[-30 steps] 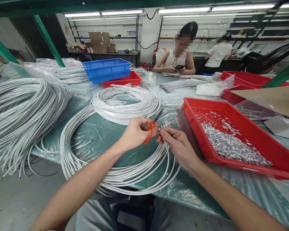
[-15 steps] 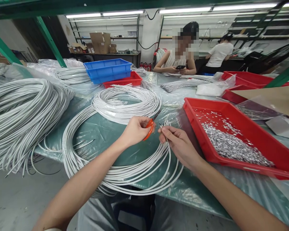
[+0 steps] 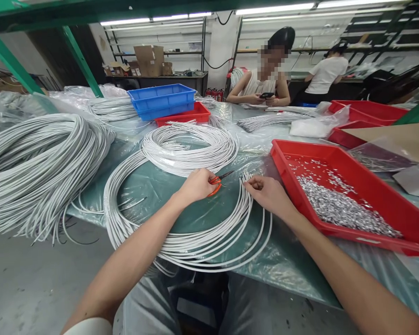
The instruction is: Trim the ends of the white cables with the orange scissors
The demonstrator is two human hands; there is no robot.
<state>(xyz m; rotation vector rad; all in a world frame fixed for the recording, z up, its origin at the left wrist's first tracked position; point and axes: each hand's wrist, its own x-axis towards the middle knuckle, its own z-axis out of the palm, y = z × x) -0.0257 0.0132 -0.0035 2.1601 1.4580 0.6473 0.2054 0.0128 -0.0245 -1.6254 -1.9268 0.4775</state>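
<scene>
My left hand point(image 3: 199, 186) is closed round the orange handles of a pair of scissors point(image 3: 216, 184), whose dark blades point right toward the cable ends. With fingers pinched together, my right hand point(image 3: 267, 193) is at the ends of the white cables point(image 3: 245, 186); its fingertips hide exactly what they grip, but a cable end seems to be between them. These cables belong to a large loose coil point(image 3: 113, 209) lying on the table in front of me. Behind it, partly overlapping, rests a second white coil point(image 3: 190, 156).
On the right stands a red tray point(image 3: 338, 232) with many small silvery pieces. A big cable bundle point(image 3: 49, 172) hangs over the table's left edge. Farther back are a blue bin point(image 3: 165, 104), a red bin point(image 3: 199, 113) and a seated person point(image 3: 261, 88) holding a phone.
The scissors have turned so that their blades now show, pointing right. My right hand has shifted slightly right and up along the cable ends. The view has moved a little.
</scene>
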